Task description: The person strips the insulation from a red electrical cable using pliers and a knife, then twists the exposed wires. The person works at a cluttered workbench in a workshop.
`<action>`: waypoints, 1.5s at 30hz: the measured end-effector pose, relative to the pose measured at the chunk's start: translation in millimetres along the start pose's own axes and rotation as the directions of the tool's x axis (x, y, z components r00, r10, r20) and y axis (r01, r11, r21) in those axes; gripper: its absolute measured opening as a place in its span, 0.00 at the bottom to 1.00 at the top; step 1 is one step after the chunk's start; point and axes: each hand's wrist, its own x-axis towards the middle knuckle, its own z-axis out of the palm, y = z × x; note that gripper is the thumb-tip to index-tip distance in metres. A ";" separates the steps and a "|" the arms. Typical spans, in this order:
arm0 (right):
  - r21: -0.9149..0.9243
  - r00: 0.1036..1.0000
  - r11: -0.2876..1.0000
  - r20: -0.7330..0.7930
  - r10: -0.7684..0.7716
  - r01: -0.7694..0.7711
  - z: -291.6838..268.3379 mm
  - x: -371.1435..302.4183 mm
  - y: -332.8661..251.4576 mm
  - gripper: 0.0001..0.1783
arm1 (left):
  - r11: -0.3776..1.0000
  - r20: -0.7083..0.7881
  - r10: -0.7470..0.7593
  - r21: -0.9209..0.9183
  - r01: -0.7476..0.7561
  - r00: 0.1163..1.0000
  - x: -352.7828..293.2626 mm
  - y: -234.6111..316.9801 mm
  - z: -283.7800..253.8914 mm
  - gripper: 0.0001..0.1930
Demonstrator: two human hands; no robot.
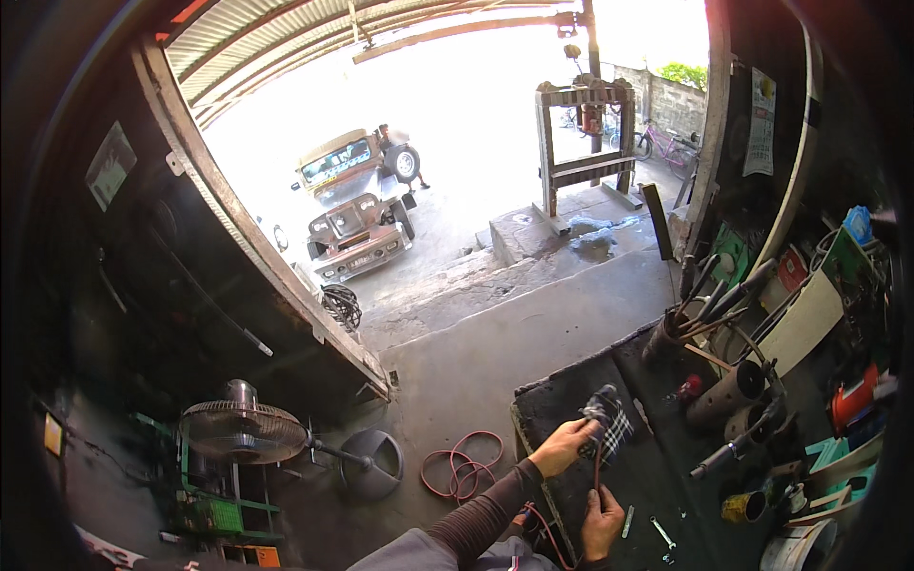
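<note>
My left hand (564, 447) reaches over the dark workbench (562, 400) with its fingers closed on a black-and-white checked cloth (609, 423). The cloth is bunched up, and part of it hangs to the right of my fingers. Nearer to me, my right hand (603, 523) is closed round a thin reddish-brown rod or hose (598, 468). Its upper end runs up to the cloth, where the cloth hides it. Just right of my right hand lie a slim metal piece (627, 521) and a spanner (663, 533) on the bench.
Pipes and rods stand in a holder (664, 341) on the bench; metal cylinders (724, 395) lie beside it. A red hose (463, 466) coils on the floor. Left stands a pedestal fan (245, 430). Outside are a press frame (586, 143), a vehicle (352, 219) and a person (386, 136).
</note>
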 end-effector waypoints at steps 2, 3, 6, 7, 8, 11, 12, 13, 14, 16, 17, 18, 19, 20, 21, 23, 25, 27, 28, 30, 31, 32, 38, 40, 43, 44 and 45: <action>-0.004 0.999 1.000 0.028 0.022 -0.022 -1.3 -1.9 -3.9 0.16 | 0.989 0.003 0.011 0.151 -0.011 1.000 4.7 2.9 17.7 0.17; -0.055 0.996 0.997 0.069 0.058 -0.055 -2.1 -4.9 -18.8 0.17 | 0.934 -0.043 0.064 0.355 -0.045 0.997 5.1 1.8 16.1 0.17; -0.163 0.984 0.981 0.130 0.125 -0.103 -11.6 -12.7 -65.5 0.20 | 0.631 -0.067 0.411 0.741 -0.231 0.909 8.0 -5.7 19.8 0.19; -0.162 0.985 0.981 0.119 0.123 -0.103 -13.7 -13.0 -66.6 0.21 | 0.697 -0.108 0.319 0.700 -0.155 0.942 10.1 -2.1 20.7 0.19; -0.162 0.987 0.982 0.110 0.121 -0.103 -15.5 -12.7 -66.0 0.22 | 0.753 -0.145 0.221 0.654 -0.074 0.965 12.2 2.1 19.2 0.20; -0.088 0.996 0.996 0.087 0.036 -0.029 -19.8 -8.1 -51.1 0.22 | 0.676 -0.122 0.289 0.729 -0.112 0.950 18.6 2.3 10.2 0.21; -0.100 0.995 0.994 0.086 0.046 -0.037 -20.7 -8.3 -49.6 0.22 | 0.588 -0.083 0.347 0.795 -0.149 0.934 18.6 0.9 5.4 0.21; -0.112 0.995 0.993 0.085 0.056 -0.046 -22.0 -9.0 -49.0 0.22 | 0.493 -0.039 0.400 0.851 -0.179 0.916 21.0 -0.1 1.4 0.21; -0.124 0.994 0.991 0.085 0.066 -0.055 -23.2 -8.4 -49.7 0.22 | 0.509 -0.053 0.424 0.840 -0.189 0.904 24.1 -0.9 -2.6 0.23; -0.204 1.000 0.979 0.029 0.012 -0.006 -33.6 -12.5 -60.8 0.22 | 0.721 -0.348 0.369 0.692 -0.029 0.862 42.0 14.6 -25.3 0.23; -0.244 1.000 0.970 0.002 -0.014 0.014 -36.9 -13.9 -64.2 0.22 | 0.808 -0.482 0.311 0.587 0.038 0.819 51.9 23.0 -41.0 0.23; -0.172 0.999 0.985 -0.051 -0.003 -0.006 -41.4 -16.8 -55.4 0.21 | 0.810 -0.429 0.317 0.586 -0.006 0.846 59.4 29.4 -58.1 0.23; -0.142 0.995 0.987 -0.074 0.059 -0.070 -44.9 -17.2 -48.0 0.20 | 0.812 -0.380 0.323 0.582 -0.047 0.867 59.3 35.0 -68.9 0.23; -0.109 0.988 0.985 -0.096 0.122 -0.132 -47.9 -17.0 -41.8 0.20 | 0.748 -0.304 0.374 0.658 -0.091 0.876 52.9 29.2 -67.4 0.23; -0.071 0.975 0.978 -0.121 0.187 -0.196 -48.8 -16.6 -38.7 0.20 | 0.768 -0.252 0.197 0.640 0.011 0.948 43.0 28.1 -58.4 0.26; -0.170 0.997 0.984 -0.065 0.045 -0.056 -38.3 -13.4 -49.0 0.19 | 0.880 -0.193 -0.142 0.425 0.213 0.971 28.8 -4.3 -57.0 0.26; -0.354 0.987 0.922 0.016 -0.161 0.156 -31.8 -5.9 -44.6 0.19 | 0.987 0.059 -0.161 -0.004 0.161 0.985 0.4 -2.6 -2.9 0.23; -0.206 0.992 0.976 0.082 0.094 -0.075 -19.6 -6.9 -37.9 0.21 | 1.000 0.045 -0.010 0.003 0.010 0.999 -11.2 -14.1 28.5 0.20; -0.113 0.991 0.989 0.081 0.109 -0.100 -13.7 -5.9 -22.3 0.18 | 0.993 -0.012 -0.003 0.118 0.005 1.000 -6.2 -19.2 29.5 0.19; -0.061 0.985 0.989 0.100 0.137 -0.132 -15.1 -7.5 -19.2 0.18 | 0.946 -0.099 0.023 0.324 0.011 0.995 -1.7 -25.0 29.8 0.18; -0.101 0.982 0.985 0.118 0.150 -0.139 -20.0 -11.0 -44.5 0.19 | 0.909 -0.127 0.037 0.416 0.019 0.991 -2.4 -20.9 28.6 0.18; -0.135 0.978 0.981 0.135 0.160 -0.142 -22.7 -13.0 -63.7 0.21 | 0.861 -0.153 0.058 0.508 0.028 0.987 -3.5 -17.3 27.5 0.18; -0.281 0.995 0.959 0.084 0.044 -0.018 -31.2 -6.8 -63.4 0.20 | 0.747 -0.275 0.127 0.659 0.090 0.953 31.2 -31.4 20.7 0.26; -0.175 1.000 0.984 -0.008 -0.018 0.016 -34.8 5.0 -16.9 0.17 | 0.792 -0.309 0.087 0.598 0.122 0.947 34.4 -24.5 34.7 0.26; -0.158 0.998 0.987 -0.058 -0.014 0.004 -37.5 3.5 -20.2 0.16 | 0.825 -0.431 0.162 0.552 0.117 0.888 47.0 -40.9 21.5 0.27; -0.212 0.999 0.977 -0.036 -0.028 0.019 -42.0 -5.8 -51.8 0.18 | 0.862 -0.516 0.178 0.492 0.120 0.838 49.1 -40.5 10.2 0.28; -0.267 0.999 0.963 -0.021 -0.047 0.039 -45.7 -10.2 -69.7 0.20 | 0.895 -0.590 0.191 0.432 0.107 0.785 53.6 -37.1 1.1 0.28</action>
